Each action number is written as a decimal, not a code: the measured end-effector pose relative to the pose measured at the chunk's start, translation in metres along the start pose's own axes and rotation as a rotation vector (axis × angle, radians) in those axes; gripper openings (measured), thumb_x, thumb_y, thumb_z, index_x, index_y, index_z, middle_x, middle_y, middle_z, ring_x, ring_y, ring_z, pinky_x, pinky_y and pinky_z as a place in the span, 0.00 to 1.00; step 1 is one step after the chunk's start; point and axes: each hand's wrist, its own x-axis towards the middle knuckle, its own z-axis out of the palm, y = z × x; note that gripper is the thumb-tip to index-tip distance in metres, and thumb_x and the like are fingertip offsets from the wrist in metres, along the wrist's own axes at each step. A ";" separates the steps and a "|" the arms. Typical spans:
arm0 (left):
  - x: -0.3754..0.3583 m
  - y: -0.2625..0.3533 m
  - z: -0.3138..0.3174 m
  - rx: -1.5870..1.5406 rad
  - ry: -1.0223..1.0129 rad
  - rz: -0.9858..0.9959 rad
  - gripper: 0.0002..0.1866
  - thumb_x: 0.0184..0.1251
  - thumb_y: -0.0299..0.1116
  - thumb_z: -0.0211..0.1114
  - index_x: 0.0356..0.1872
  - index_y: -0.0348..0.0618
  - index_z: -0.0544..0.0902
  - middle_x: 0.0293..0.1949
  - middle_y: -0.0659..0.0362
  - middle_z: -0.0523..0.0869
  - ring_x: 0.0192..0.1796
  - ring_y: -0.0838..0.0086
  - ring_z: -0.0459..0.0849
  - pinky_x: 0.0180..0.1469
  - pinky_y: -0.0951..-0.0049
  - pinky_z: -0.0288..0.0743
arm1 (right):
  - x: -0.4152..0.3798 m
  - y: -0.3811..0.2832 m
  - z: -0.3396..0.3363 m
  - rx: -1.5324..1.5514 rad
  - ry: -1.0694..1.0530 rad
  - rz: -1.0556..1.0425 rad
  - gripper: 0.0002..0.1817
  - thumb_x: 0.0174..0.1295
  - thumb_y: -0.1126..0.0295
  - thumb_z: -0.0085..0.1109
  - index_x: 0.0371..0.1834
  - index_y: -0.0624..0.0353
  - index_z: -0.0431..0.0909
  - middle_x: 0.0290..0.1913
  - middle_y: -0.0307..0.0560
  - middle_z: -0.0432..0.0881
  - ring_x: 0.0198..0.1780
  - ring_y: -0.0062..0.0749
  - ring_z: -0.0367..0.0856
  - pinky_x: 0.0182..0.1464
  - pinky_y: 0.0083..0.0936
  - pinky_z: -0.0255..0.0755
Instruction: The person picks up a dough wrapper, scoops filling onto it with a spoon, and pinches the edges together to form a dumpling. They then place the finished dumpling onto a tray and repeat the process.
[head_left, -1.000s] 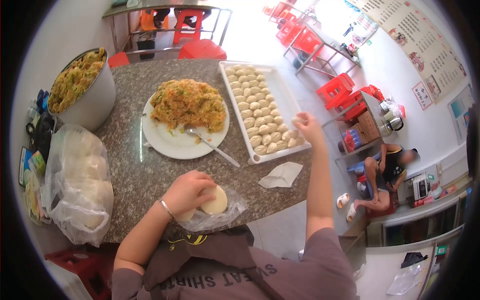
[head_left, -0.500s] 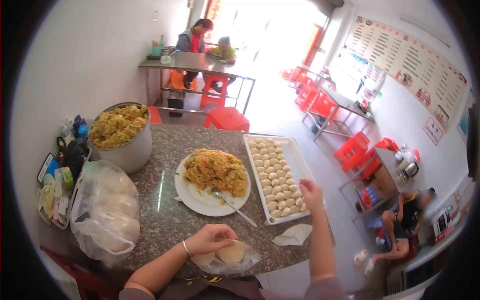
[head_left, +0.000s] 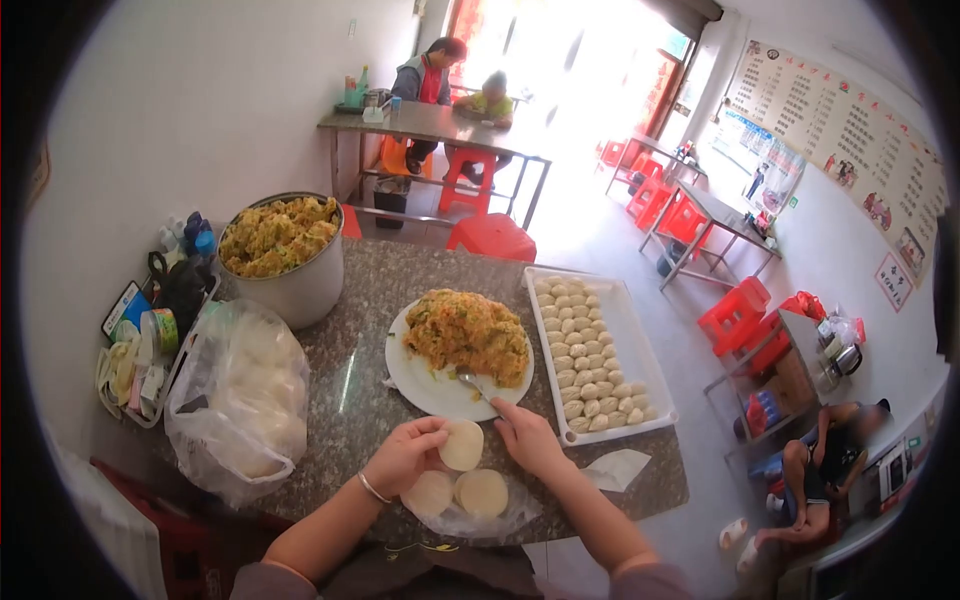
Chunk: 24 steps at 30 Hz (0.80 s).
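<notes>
Between the thumb and fingers of my left hand [head_left: 408,456] is a round dumpling wrapper [head_left: 463,447], held up off the counter. My right hand [head_left: 526,438] is closed on the handle of a metal spoon [head_left: 481,389]. The spoon's bowl rests against orange-yellow chopped filling [head_left: 468,335], heaped on a white plate [head_left: 435,401]. Below my hands, more wrappers [head_left: 482,493] lie in two piles on a clear plastic bag [head_left: 525,518]. To the right, a white tray [head_left: 648,372] bears rows of folded dumplings [head_left: 582,350].
A large metal pot [head_left: 312,292] of filling stands back left on the speckled counter [head_left: 365,375]. Near it are a plastic bag of pale wrappers [head_left: 238,400] and a basket of small items [head_left: 150,400]. A paper [head_left: 617,468] lies front right. Seated people and red stools are beyond.
My left hand has lifted a wrapper off the pile. My right hand has come from beside the tray to the spoon and taken its handle. The view has shifted slightly.
</notes>
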 end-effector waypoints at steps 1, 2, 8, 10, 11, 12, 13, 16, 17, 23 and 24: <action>-0.005 0.000 -0.003 -0.055 -0.012 0.008 0.15 0.68 0.27 0.59 0.54 0.36 0.75 0.48 0.56 0.83 0.48 0.71 0.84 0.50 0.69 0.81 | 0.000 0.002 0.003 -0.044 0.046 -0.078 0.19 0.61 0.71 0.56 0.56 0.57 0.74 0.34 0.56 0.81 0.36 0.50 0.82 0.40 0.39 0.75; -0.010 -0.001 -0.005 -0.115 -0.019 0.014 0.16 0.67 0.25 0.59 0.55 0.36 0.74 0.49 0.55 0.83 0.49 0.69 0.84 0.51 0.68 0.80 | -0.003 0.003 0.001 -0.038 0.025 -0.067 0.19 0.61 0.71 0.56 0.56 0.57 0.74 0.34 0.56 0.81 0.36 0.50 0.82 0.40 0.39 0.75; -0.031 -0.001 -0.033 -0.269 0.075 0.129 0.16 0.67 0.24 0.57 0.55 0.36 0.75 0.50 0.55 0.83 0.50 0.70 0.83 0.54 0.69 0.78 | -0.010 -0.018 -0.019 -0.023 0.259 0.117 0.14 0.64 0.76 0.50 0.51 0.66 0.78 0.31 0.59 0.81 0.29 0.39 0.80 0.35 0.27 0.73; -0.035 -0.002 -0.035 -0.307 0.104 0.149 0.15 0.68 0.25 0.57 0.55 0.36 0.74 0.50 0.55 0.82 0.50 0.71 0.83 0.55 0.70 0.78 | -0.020 -0.006 0.005 -0.011 0.247 0.008 0.14 0.65 0.76 0.49 0.52 0.66 0.77 0.33 0.60 0.82 0.29 0.36 0.80 0.35 0.26 0.73; -0.037 0.000 -0.033 -0.349 0.105 0.150 0.15 0.68 0.25 0.57 0.55 0.37 0.74 0.50 0.55 0.82 0.51 0.71 0.83 0.55 0.70 0.78 | -0.026 -0.002 0.007 -0.009 0.239 0.015 0.14 0.65 0.76 0.49 0.52 0.66 0.77 0.33 0.60 0.82 0.29 0.36 0.80 0.35 0.26 0.73; -0.037 0.001 -0.031 -0.391 0.103 0.157 0.15 0.69 0.26 0.56 0.55 0.37 0.74 0.51 0.55 0.81 0.51 0.71 0.82 0.55 0.70 0.77 | -0.027 -0.008 0.002 0.035 0.175 0.065 0.15 0.65 0.77 0.49 0.53 0.66 0.77 0.33 0.60 0.82 0.30 0.35 0.81 0.36 0.26 0.73; -0.037 0.000 -0.030 -0.386 0.093 0.156 0.15 0.70 0.28 0.55 0.55 0.38 0.74 0.52 0.56 0.81 0.53 0.71 0.81 0.56 0.70 0.77 | -0.028 -0.015 -0.003 0.080 0.111 0.116 0.15 0.66 0.77 0.48 0.54 0.65 0.77 0.33 0.60 0.82 0.30 0.34 0.81 0.37 0.26 0.73; -0.035 -0.001 -0.030 -0.453 0.047 0.185 0.14 0.72 0.31 0.54 0.55 0.38 0.73 0.52 0.56 0.81 0.53 0.71 0.81 0.56 0.70 0.77 | -0.019 -0.028 -0.020 0.126 0.271 0.136 0.16 0.66 0.77 0.47 0.55 0.66 0.76 0.30 0.59 0.81 0.30 0.32 0.81 0.37 0.29 0.73; -0.035 -0.002 -0.029 -0.459 0.051 0.178 0.14 0.72 0.31 0.54 0.55 0.38 0.73 0.52 0.56 0.81 0.53 0.71 0.81 0.56 0.70 0.77 | -0.018 -0.033 -0.030 0.047 0.222 0.327 0.16 0.66 0.77 0.47 0.56 0.66 0.76 0.29 0.60 0.80 0.30 0.36 0.81 0.36 0.32 0.73; -0.029 -0.011 -0.034 -0.546 0.128 0.142 0.13 0.75 0.35 0.51 0.53 0.41 0.75 0.51 0.57 0.82 0.53 0.69 0.82 0.56 0.67 0.78 | -0.040 -0.019 0.007 -0.019 0.255 0.212 0.16 0.64 0.77 0.48 0.55 0.66 0.76 0.35 0.63 0.81 0.35 0.49 0.81 0.39 0.36 0.74; -0.024 -0.015 -0.036 -0.626 0.090 0.135 0.13 0.75 0.34 0.50 0.54 0.41 0.75 0.51 0.56 0.82 0.53 0.69 0.82 0.56 0.67 0.78 | -0.042 -0.022 0.013 0.019 0.257 0.136 0.16 0.65 0.77 0.48 0.55 0.66 0.76 0.32 0.61 0.81 0.30 0.44 0.80 0.36 0.33 0.72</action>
